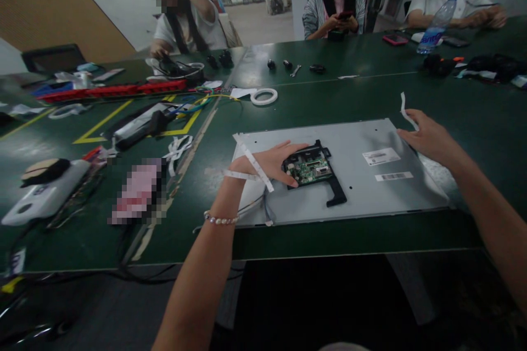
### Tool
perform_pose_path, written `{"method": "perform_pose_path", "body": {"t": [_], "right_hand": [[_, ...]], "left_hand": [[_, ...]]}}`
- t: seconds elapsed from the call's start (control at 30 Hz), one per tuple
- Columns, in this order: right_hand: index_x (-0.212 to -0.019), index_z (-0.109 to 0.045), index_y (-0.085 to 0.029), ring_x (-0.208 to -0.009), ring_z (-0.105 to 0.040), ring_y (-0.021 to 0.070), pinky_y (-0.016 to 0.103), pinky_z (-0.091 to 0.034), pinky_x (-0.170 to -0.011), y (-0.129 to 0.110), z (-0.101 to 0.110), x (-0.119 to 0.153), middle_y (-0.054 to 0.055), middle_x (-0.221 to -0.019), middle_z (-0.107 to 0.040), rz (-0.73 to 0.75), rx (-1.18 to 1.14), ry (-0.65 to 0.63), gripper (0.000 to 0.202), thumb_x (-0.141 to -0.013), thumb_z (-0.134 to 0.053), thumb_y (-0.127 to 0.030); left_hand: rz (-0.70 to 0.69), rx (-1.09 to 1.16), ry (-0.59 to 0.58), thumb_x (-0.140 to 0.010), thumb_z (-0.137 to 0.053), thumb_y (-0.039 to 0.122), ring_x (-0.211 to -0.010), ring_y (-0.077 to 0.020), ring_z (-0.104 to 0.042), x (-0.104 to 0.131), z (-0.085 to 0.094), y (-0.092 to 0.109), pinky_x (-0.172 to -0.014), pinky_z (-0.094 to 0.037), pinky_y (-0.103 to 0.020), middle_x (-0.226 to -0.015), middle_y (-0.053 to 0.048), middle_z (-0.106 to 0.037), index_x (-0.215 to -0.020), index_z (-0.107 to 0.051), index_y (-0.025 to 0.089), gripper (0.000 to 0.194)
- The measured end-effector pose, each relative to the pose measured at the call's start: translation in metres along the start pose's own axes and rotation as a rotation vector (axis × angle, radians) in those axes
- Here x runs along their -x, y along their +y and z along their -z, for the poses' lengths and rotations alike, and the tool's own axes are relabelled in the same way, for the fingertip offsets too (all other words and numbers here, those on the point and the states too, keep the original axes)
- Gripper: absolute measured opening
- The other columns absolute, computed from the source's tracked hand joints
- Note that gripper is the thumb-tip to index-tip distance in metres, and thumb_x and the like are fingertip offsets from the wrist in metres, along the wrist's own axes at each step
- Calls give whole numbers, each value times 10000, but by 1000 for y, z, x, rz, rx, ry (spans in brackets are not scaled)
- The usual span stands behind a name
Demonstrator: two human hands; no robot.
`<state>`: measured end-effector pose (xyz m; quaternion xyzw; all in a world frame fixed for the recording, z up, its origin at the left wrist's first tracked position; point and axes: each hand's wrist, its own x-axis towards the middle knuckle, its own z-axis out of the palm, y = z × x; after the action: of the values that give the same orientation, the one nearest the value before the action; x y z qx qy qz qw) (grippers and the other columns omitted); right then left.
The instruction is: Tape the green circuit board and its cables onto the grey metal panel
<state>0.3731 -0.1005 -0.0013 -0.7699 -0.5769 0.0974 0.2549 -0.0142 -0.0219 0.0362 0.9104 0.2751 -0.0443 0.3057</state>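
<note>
Left hand (269,163) flat on the grey metal panel (362,186), fingertips touching the green circuit board (309,169). Right hand (426,136) at the panel's far right corner, pinching a white tape strip (405,112).

Your metal panel (354,186) lies on the table (473,120), circuit board (310,167) on its middle; tape roll (264,96) at eleven o'clock, water bottle (438,24) at one.

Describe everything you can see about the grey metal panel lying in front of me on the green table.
The grey metal panel is a flat, pale, matte rectangle lying on the green table. Near its middle sits a green circuit board in a black plastic bracket. Two white printed labels are stuck on its right half. White tape strips cross its left edge, thin wires trailing below. The left hand rests beside the board; the right hand touches the far right corner, holding a white strip.
</note>
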Motion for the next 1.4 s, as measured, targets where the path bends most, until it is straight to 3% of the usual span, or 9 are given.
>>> {"method": "perform_pose_path", "body": {"t": [0.17,0.3,0.4,0.53,0.67,0.87,1.13,1.27,1.4], "right_hand": [[-1406,-428,-123,-953,-623,218,333,-436,-932,1,-1,0,175,-1337,-493,46,36,1,624,-842,-538,-367],[-1397,-445,-81,-1016,-598,238,327,-435,-922,3,-4,-1,207,-1355,-459,78,37,27,623,-840,-550,-340],[-1367,-484,-71,-1107,-553,281,364,-421,-946,4,-6,-2,218,-1309,-503,102,53,50,586,-840,-555,-316],[-1205,-618,-102,-1172,-514,278,389,-390,-994,3,-6,-3,175,-1214,-591,234,60,120,413,-832,-545,-263],[-1062,-687,-166,-982,-614,210,347,-452,-903,-3,-5,2,110,-1060,-669,216,-71,171,295,-848,-538,-304],[-980,-695,-174,-746,-639,156,325,-536,-731,-18,-13,9,65,-842,-684,117,-513,5,345,-798,-607,-453],[-993,-718,-186,-713,-640,145,315,-540,-670,-24,-15,14,53,-843,-692,174,-453,-113,307,-808,-600,-401],[-1023,-716,-200,-639,-614,115,285,-521,-626,-51,-14,24,41,-850,-687,241,-433,-159,306,-826,-577,-388],[-1059,-704,-196,-652,-607,110,272,-520,-632,-97,-24,40,40,-850,-685,283,-567,-424,310,-829,-573,-358]], "left_hand": [[-8,48,-12,-653,-736,488,-1452,-330,41,-9,-4,-4,-1161,-100,-509,-1574,-86,-167,-1502,-143,247,1063],[-68,127,61,-681,-725,430,-1456,-299,50,-18,-10,-5,-1167,-68,-517,-1548,-105,-247,-1507,-106,226,1052],[-111,191,127,-701,-713,372,-1457,-301,-55,-22,-14,-4,-1163,-97,-521,-1539,-137,-255,-1506,-103,210,1023],[-162,304,101,-763,-644,296,-1400,-272,-292,-24,-17,1,-1139,-228,-479,-1522,-144,-295,-1504,-68,216,942],[-161,286,113,-774,-633,308,-1394,-267,-302,-24,-18,2,-1144,-219,-461,-1511,-126,-327,-1500,-114,212,897],[-150,244,129,-776,-643,337,-1364,-254,-358,-22,-16,1,-1129,-269,-424,-1483,-84,-390,-1469,-253,242,801],[-162,439,396,-865,-559,347,-1227,-221,-512,-15,-1,11,-1046,-377,-402,-1327,-98,-553,-1252,-545,179,422],[-104,546,498,-891,-525,365,-1008,-185,-628,-15,2,11,-864,-488,-347,-1186,-111,-622,-1200,-562,157,375],[-88,531,435,-896,-511,400,-857,-143,-642,-11,1,14,-701,-490,-266,-1142,-96,-628,-1218,-549,170,397]]}}
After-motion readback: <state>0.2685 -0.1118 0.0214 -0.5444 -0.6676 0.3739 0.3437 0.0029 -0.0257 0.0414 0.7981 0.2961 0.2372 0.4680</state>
